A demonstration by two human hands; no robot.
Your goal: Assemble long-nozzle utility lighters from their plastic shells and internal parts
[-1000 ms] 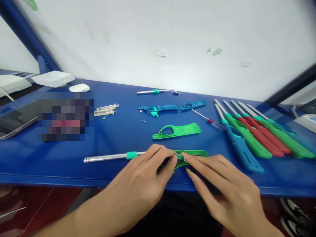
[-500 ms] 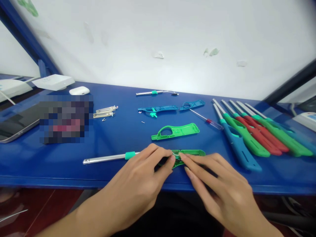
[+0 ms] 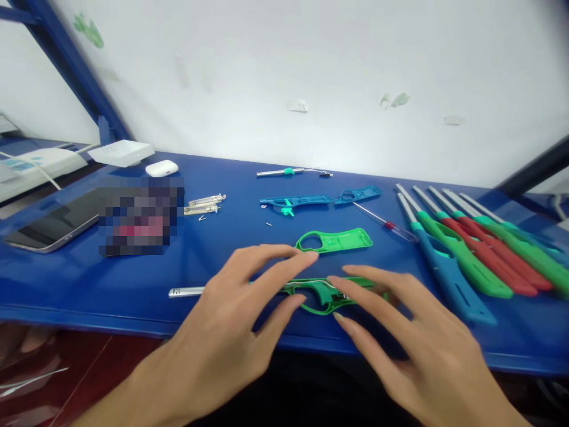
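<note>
An opened green lighter (image 3: 326,295) with a metal tube lies near the front edge of the blue table (image 3: 231,237). The left hand (image 3: 231,332) hovers over it with fingers spread wide, holding nothing; the right hand (image 3: 413,344) is also spread, its fingertips at the lighter's open shell. Inside that shell small inner parts show, too small to tell apart. A loose green cover (image 3: 334,241) lies just behind. A row of whole lighters (image 3: 471,249) lies to the right.
</note>
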